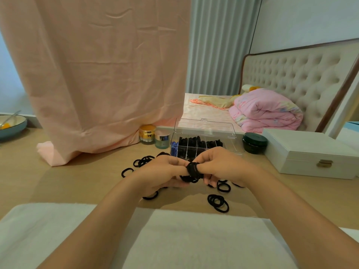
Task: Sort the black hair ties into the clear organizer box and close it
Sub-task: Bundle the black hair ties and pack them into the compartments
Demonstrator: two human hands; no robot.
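Note:
My left hand (161,172) and my right hand (221,166) meet over the wooden table, both gripping a bunch of black hair ties (193,170) stacked around the left hand's finger. Just behind them stands the clear organizer box (229,147), its lid (204,128) open and tilted back. Several of its compartments hold black hair ties; the left end one holds something blue (174,146). Loose black hair ties lie on the table: a cluster at the left (141,162), a pile at the front right (218,203), and others partly hidden under my hands.
A pink cloth (93,84) hangs at the left and spreads onto the table. Two small jars (154,135) stand left of the box, a dark green jar (254,143) and a white case (308,153) at its right. A bowl (11,126) sits far left. A white towel (174,239) covers the front edge.

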